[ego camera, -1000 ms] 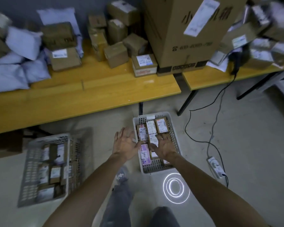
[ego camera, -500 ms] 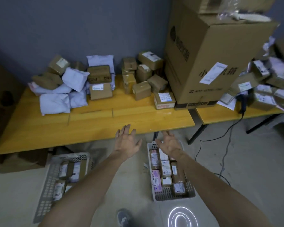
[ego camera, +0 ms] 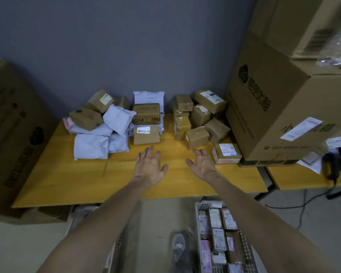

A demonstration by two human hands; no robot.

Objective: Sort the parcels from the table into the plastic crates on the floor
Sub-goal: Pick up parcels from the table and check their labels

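Note:
Both my hands hover empty over the yellow table (ego camera: 67, 174), fingers spread. My left hand (ego camera: 150, 168) is just in front of a small brown box with a white label (ego camera: 146, 135). My right hand (ego camera: 203, 166) is near a brown box (ego camera: 196, 137) and a flat labelled box (ego camera: 226, 153) to its right. White poly mailers (ego camera: 91, 146) and more brown boxes (ego camera: 201, 115) are piled at the back of the table. On the floor, a white plastic crate (ego camera: 248, 251) at the lower right holds several labelled parcels. A second crate (ego camera: 114, 251) is mostly hidden under my left arm.
A very large cardboard carton (ego camera: 280, 107) stands on the table's right end, another big carton (ego camera: 12, 134) at the left. A second table (ego camera: 303, 180) with parcels and a black cable lies to the right. My shoe (ego camera: 179, 247) is on the floor beside the crate.
My view has tilted up from the crates to the table. Both hands rose from the right crate and reached forward over the table, staying empty.

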